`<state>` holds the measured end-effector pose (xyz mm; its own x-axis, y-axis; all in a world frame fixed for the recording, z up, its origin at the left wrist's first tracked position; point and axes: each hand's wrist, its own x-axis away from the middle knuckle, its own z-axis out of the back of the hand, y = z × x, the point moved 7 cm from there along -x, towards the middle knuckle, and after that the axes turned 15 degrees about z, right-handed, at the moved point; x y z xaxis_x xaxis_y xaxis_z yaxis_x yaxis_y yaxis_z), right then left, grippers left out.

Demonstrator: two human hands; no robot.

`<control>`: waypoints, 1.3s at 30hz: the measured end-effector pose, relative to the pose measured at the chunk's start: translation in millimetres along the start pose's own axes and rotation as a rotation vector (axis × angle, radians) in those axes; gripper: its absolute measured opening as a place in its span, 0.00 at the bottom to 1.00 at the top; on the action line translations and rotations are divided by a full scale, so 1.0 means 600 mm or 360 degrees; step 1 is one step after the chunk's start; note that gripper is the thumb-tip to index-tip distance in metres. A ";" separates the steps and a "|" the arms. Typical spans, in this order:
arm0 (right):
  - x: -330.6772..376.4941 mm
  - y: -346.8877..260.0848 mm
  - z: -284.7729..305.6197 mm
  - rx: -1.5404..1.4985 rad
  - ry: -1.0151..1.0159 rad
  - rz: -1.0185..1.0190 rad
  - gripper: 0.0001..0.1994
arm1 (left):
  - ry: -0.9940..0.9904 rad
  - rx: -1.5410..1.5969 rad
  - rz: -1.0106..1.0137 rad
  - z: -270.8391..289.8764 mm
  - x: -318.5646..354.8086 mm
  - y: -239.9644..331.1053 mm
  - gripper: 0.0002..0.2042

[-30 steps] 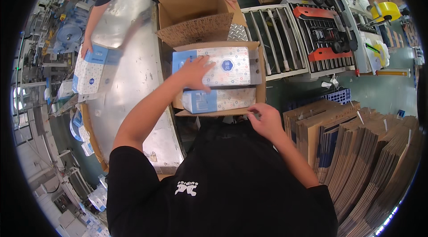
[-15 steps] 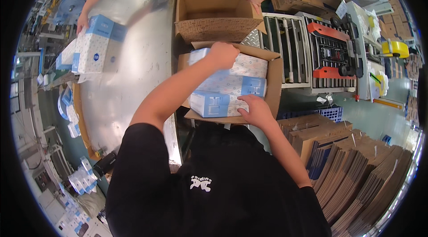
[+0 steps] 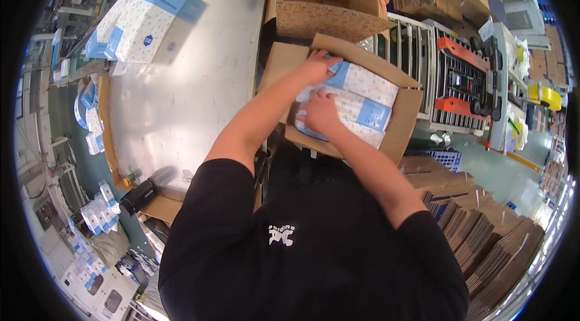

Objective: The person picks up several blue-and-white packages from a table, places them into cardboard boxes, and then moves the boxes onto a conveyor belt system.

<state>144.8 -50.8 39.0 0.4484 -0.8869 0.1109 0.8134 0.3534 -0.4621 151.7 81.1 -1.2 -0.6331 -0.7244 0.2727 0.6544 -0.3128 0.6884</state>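
Since half a second ago our right hand (image 3: 320, 112) moved onto the two blue-white packs (image 3: 356, 103) inside the open carton (image 3: 405, 121); left hand (image 3: 315, 67) presses beside, both hands' fingers flat, slightly spread.

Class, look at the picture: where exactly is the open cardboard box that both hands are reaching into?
In the head view, the open cardboard box sits centre-right, just right of the metal table and left of the roller conveyor.

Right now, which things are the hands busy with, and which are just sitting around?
In use: left hand, right hand, blue-and-white packs, open cardboard box.

Lying about: flattened cardboard stack, roller conveyor, loose packs on the metal table.
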 end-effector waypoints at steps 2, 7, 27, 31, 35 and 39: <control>-0.018 0.000 -0.002 0.0114 0.0108 -0.0011 0.18 | -0.0004 0.0040 0.0046 0.002 0.015 0.007 0.26; 0.154 0.086 0.201 0.0192 0.0872 -0.0440 0.21 | 0.0288 -0.0318 0.0814 0.052 0.159 -0.161 0.26; 0.351 0.182 0.021 -0.0419 -0.0339 -0.0746 0.44 | -0.0483 0.1003 0.0220 0.055 0.238 0.040 0.21; 0.315 0.175 -0.075 -0.0821 -0.0606 -0.0187 0.52 | -0.1041 -0.0309 0.0216 -0.047 0.148 0.085 0.31; 0.325 0.137 -0.010 -0.0975 -0.0702 -0.0131 0.54 | -0.0811 -0.0973 -0.0384 -0.107 0.086 0.098 0.30; 0.313 0.261 0.139 -0.0305 0.0017 -0.1132 0.57 | -0.0411 -0.0304 -0.0502 -0.053 -0.018 0.191 0.31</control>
<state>387.4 -137.1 61.1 -0.1676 -0.8857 0.4330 0.8270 -0.3654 -0.4273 246.7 33.6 53.8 -0.8804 -0.4062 0.2449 0.4623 -0.6192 0.6348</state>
